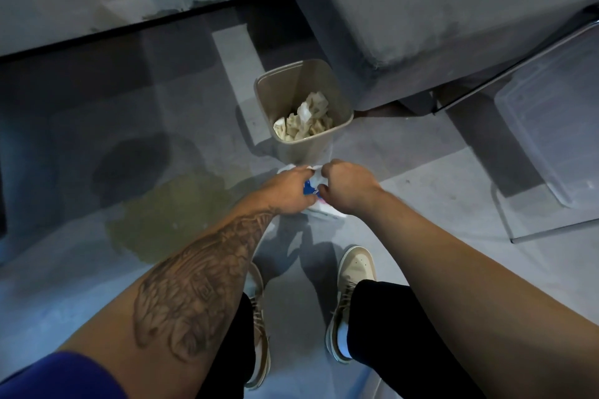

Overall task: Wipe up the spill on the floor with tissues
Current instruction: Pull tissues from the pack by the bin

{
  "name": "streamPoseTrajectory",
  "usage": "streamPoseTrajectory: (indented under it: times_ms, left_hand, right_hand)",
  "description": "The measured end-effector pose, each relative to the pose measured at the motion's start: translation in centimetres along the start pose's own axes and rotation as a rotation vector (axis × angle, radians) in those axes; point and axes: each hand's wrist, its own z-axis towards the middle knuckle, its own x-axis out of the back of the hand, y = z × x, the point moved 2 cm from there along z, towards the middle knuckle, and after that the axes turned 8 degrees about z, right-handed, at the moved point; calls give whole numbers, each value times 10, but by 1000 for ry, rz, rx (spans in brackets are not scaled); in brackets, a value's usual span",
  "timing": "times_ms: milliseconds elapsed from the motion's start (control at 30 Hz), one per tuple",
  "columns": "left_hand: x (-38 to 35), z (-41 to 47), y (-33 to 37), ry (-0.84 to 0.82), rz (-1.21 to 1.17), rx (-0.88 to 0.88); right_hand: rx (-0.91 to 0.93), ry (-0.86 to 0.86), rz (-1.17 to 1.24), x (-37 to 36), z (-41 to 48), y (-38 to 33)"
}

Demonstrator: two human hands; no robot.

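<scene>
A pale grey smooth floor (405,204) fills the view. A bulky grey upholstered couch (453,10) stands at the upper right, and a clear plastic storage box (551,126) rests on the floor beside it at the right edge. A yellowish-green liquid spill (175,214) spreads over the floor at the left, near the person's tattooed left forearm and well apart from the box. A beige plastic square waste bin (304,149) stands upright just beside the couch corner, holding crumpled, stained white tissues (308,120). Two beige lace-up shoes (355,266) are planted on the floor below.

In front of the bin, close to its base, is a small white plastic tissue pack with blue and pink print (324,209), which both hands partly cover. The left hand (288,191) grasps the pack's left side. The right hand (348,186), fingers curled, pinches its white top; whether that is a tissue or the wrapper cannot be told.
</scene>
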Motion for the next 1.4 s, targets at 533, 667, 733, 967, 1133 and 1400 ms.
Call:
streamPoseTrajectory:
  times_ms: [533,667,733,967,1133,1400]
  left_hand:
    - [31,27,-3,63,-68,-12]
    - [27,26,-7,0,-51,8]
    - [26,27,-7,-7,-67,25]
    - [37,22,-6,127,-132,-30]
    - [51,12,-4,231,-240,-7]
    - [95,-25,-35,378,-839,180]
  right_hand:
    - [-133,108,133,29,21,-3]
    - [-137,26,77,26,17,-5]
    - [-117,26,69,27,16,-7]
    - [-24,213,52,42,15,-11]
    - [-36,299,147,49,20,-3]
    - [-27,177,984,87,24,-17]
